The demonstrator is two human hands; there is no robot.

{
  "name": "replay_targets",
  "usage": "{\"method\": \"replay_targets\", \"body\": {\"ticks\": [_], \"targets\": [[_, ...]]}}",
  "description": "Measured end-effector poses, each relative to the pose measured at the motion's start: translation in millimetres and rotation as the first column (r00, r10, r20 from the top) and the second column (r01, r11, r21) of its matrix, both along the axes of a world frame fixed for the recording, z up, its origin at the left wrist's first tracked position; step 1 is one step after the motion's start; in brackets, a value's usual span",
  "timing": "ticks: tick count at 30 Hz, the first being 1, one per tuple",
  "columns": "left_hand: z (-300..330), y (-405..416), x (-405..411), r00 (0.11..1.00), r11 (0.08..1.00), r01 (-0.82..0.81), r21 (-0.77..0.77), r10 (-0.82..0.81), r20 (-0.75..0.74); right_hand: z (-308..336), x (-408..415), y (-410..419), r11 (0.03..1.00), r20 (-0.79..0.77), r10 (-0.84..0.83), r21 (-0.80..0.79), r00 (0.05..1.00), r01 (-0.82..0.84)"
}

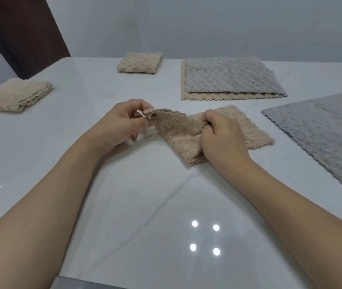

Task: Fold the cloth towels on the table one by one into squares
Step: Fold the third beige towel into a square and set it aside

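Note:
A beige towel [178,132] lies partly folded at the middle of the white table [145,205]. My left hand [120,124] pinches one lifted corner of it between thumb and fingers. My right hand [222,136] grips the same towel along its near edge, and its far part rests flat on the table. Two folded beige towels sit apart: one at the far left [16,95], one at the back centre [140,62]. A grey towel [232,78] lies flat on top of another beige towel [183,94] at the back right. A second grey towel [322,134] is spread flat at the right.
A dark brown door or panel [20,34] stands behind the table's far left corner. A pale wall [207,24] runs along the back. Ceiling lights glint off the glossy tabletop near the front edge [204,236].

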State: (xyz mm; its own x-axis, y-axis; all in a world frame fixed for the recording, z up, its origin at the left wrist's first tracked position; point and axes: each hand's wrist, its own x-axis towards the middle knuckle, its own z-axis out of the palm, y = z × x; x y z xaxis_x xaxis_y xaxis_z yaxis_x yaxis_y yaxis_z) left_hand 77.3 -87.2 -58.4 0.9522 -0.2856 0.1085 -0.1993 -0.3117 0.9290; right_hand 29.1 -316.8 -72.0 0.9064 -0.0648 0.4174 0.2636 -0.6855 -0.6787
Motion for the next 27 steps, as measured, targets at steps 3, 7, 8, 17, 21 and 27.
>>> {"method": "replay_targets", "body": {"ticks": [3, 7, 8, 17, 21, 27], "targets": [[0.1, -6.7, -4.0, 0.999, 0.996, -0.005, -0.09, 0.008, 0.041, 2.9, -1.1, -0.1, 1.0, 0.007, 0.007, -0.029, 1.0, -0.007], [-2.2, -14.0, -4.5, 0.995, 0.997, 0.017, -0.074, -0.009, 0.101, 6.9, -2.3, -4.2, 0.994, 0.046, 0.081, -0.078, 0.996, -0.077], [-3.8, -14.5, -3.1, 0.993, 0.997, 0.013, -0.076, -0.005, 0.115, 6.7, -2.4, -4.9, 0.988, 0.046, 0.113, -0.116, 0.993, -0.107], [6.4, -17.0, -7.6, 0.972, 0.891, 0.069, -0.449, 0.04, 0.229, 3.9, 0.4, -8.7, 0.887, -0.042, 0.458, 0.097, 0.888, -0.452], [13.7, -21.3, -15.2, 0.978, 0.908, 0.079, -0.411, 0.01, 0.21, 2.3, -5.2, -6.5, 0.82, -0.054, 0.561, 0.174, 0.826, -0.546], [3.3, -26.9, -14.8, 0.993, 0.978, 0.046, -0.205, -0.022, 0.118, 4.2, -3.7, -9.5, 0.876, 0.129, 0.481, -0.117, 0.867, -0.469]]}}
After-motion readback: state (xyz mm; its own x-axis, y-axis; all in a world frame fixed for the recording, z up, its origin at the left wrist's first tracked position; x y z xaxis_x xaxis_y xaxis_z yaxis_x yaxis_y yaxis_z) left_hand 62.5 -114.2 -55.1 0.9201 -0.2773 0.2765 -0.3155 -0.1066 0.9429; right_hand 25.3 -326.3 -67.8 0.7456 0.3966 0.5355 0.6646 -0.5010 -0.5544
